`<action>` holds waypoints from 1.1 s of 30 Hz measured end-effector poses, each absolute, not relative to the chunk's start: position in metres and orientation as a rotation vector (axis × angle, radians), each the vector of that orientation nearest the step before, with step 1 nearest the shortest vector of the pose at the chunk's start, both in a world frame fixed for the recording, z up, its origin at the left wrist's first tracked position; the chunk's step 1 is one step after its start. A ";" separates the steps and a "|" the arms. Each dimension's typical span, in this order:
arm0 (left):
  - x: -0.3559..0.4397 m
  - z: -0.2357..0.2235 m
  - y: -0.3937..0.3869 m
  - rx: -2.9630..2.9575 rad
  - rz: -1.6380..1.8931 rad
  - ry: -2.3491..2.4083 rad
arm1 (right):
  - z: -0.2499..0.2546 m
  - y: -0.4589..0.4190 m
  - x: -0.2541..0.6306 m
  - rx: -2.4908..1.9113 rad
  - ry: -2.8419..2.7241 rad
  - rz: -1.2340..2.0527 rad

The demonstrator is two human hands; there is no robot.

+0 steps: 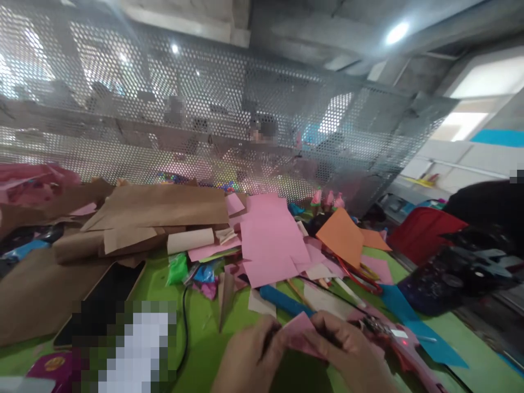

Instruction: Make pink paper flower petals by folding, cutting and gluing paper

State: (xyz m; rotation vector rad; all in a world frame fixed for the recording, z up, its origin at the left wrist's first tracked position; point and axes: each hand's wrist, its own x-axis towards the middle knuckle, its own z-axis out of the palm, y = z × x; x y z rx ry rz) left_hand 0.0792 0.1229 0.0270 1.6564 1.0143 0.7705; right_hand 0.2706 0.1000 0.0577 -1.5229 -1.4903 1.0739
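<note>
A small piece of pink paper (301,333) is held between both hands above the green tabletop, near the front of the view. My left hand (256,349) pinches its left side between thumb and fingers. On the right side, my right hand (344,344) grips the same piece, its fingers closed on the edge. A blue rod-like thing (284,300) lies just beyond the fingers. To the right of my right hand rests a pink glue gun (405,349) with a small red light on. Part of the pink piece is hidden by the fingers.
Large pink sheets (270,234) and orange paper (341,237) lie behind the hands. Brown paper (164,204), a white roll (190,240) and a dark phone-like slab (106,295) are to the left. A perforated metal screen (204,114) borders the back. A blue strip (426,327) lies right.
</note>
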 end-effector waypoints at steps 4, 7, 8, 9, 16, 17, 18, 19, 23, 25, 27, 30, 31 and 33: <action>0.085 0.007 0.128 1.800 0.793 1.053 | 0.056 0.099 0.271 -1.538 -1.612 1.037; 0.087 -0.007 0.133 1.816 0.901 1.116 | 0.056 0.100 0.272 -1.531 -1.642 1.041; 0.088 -0.010 0.134 1.813 0.915 1.125 | 0.055 0.100 0.273 -1.531 -1.646 1.038; 0.088 -0.011 0.135 1.805 0.919 1.130 | 0.055 0.100 0.274 -1.532 -1.640 1.037; 0.081 0.015 0.127 1.677 0.824 1.126 | 0.061 0.098 0.269 -1.519 -1.518 1.090; 0.080 0.020 0.126 1.656 0.805 1.111 | 0.063 0.098 0.268 -1.522 -1.519 1.085; 0.079 0.023 0.125 1.623 0.814 1.128 | 0.065 0.098 0.268 -1.523 -1.511 1.084; 0.078 0.026 0.124 1.597 0.814 1.127 | 0.067 0.098 0.268 -1.520 -1.494 1.083; 0.077 0.027 0.122 1.504 0.815 1.088 | 0.068 0.098 0.269 -1.508 -1.421 1.093; 0.078 0.025 0.121 1.454 0.825 1.071 | 0.067 0.099 0.270 -1.503 -1.408 1.085; 0.079 0.023 0.121 1.406 0.833 1.053 | 0.065 0.100 0.271 -1.496 -1.410 1.068; 0.080 0.023 0.122 1.292 0.851 1.001 | 0.064 0.102 0.273 -1.493 -1.405 1.047; 0.080 0.023 0.122 1.241 0.867 0.983 | 0.064 0.102 0.274 -1.493 -1.399 1.041; 0.080 0.023 0.123 1.155 0.903 0.958 | 0.064 0.102 0.276 -1.489 -1.385 1.035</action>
